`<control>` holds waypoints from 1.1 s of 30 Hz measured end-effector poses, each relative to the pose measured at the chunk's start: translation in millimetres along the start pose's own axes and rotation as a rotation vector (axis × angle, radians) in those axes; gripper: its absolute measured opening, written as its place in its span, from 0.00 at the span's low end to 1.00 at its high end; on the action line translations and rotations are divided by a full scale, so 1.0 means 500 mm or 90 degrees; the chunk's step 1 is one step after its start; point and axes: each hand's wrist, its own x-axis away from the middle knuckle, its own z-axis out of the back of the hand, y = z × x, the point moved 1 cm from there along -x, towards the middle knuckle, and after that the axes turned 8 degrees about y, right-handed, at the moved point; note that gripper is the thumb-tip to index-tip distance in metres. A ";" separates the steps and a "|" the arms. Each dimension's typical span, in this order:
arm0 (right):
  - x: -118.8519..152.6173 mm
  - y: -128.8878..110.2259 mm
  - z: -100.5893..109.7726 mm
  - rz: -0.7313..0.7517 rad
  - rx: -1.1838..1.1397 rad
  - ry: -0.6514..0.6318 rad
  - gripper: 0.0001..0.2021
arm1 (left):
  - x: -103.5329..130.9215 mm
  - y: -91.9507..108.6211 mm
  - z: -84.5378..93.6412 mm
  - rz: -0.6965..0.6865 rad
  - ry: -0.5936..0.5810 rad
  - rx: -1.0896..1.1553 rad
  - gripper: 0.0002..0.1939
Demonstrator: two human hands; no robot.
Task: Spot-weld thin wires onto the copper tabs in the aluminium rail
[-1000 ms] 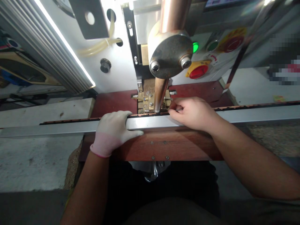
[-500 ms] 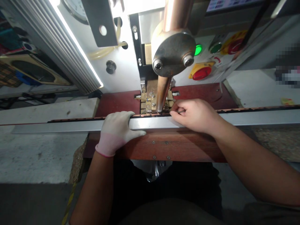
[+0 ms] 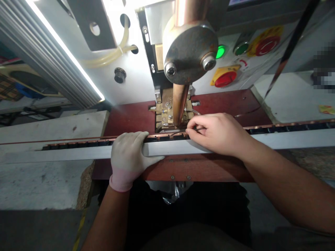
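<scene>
Silver bar (image 3: pixel 167 148) lies across the red-brown ledge (image 3: pixel 209 169), clasped by the gloved left hand (image 3: pixel 128 153), seemingly for steadiness; the bare right hand (image 3: pixel 220 134) pinches a slim tool, possibly wire (image 3: pixel 179 132), apparently for precise reach near the copper rod (image 3: pixel 180 104).

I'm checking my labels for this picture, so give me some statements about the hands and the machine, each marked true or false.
1. The left hand wears a pale glove. True.
2. The right hand wears a matching glove. False: the right hand is bare.
3. The left hand is on the long silver bar. True.
4. The lit green button is left of the copper-coloured rod. False: the button is to the rod's right.
5. The right hand pinches a thin dark piece. True.
</scene>
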 end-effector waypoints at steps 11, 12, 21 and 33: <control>0.011 -0.011 -0.006 0.025 0.030 0.026 0.10 | 0.000 0.074 -0.029 0.007 0.015 0.013 0.34; 0.011 -0.009 -0.006 0.025 0.034 0.024 0.10 | -0.002 0.074 -0.028 0.005 0.015 0.014 0.35; 0.006 0.010 0.001 -0.005 0.046 0.011 0.07 | -0.015 0.066 -0.028 -0.002 -0.005 0.023 0.38; -0.011 0.027 -0.022 -0.080 0.127 -0.019 0.12 | -0.070 0.025 -0.035 -0.038 -0.109 0.021 0.48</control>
